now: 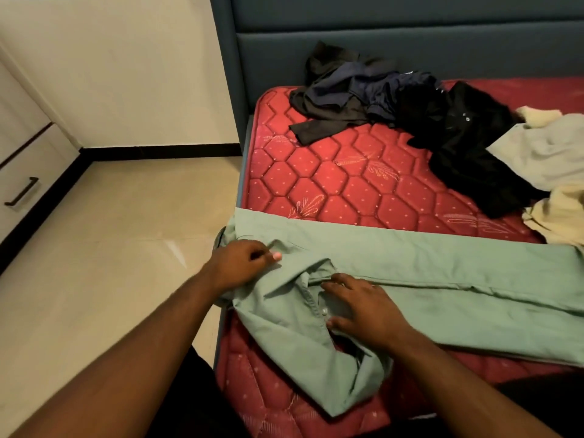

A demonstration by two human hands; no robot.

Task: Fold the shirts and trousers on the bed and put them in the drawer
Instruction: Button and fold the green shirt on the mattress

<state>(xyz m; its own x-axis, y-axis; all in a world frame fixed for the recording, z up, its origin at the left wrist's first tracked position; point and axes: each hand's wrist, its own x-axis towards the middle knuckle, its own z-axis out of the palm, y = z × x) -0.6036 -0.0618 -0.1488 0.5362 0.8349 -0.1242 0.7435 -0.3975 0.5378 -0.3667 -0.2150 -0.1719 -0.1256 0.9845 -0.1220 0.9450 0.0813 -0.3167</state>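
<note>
A pale green shirt [426, 267] lies spread across the near part of the red quilted mattress [335, 178], its collar toward the left edge. My left hand [240, 263] pinches the cloth by the collar at the bed's left edge. My right hand [363, 308] rests flat with spread fingers on the button placket just below the collar. A heap of dark clothes [395, 102] lies near the headboard. Grey and cream garments [550, 172] lie at the right. The white drawer unit [28, 172] with a dark handle stands at the far left.
The blue padded headboard [379, 42] rises behind the bed. Beige tiled floor [120, 248] lies between bed and drawers, with a black skirting along the wall.
</note>
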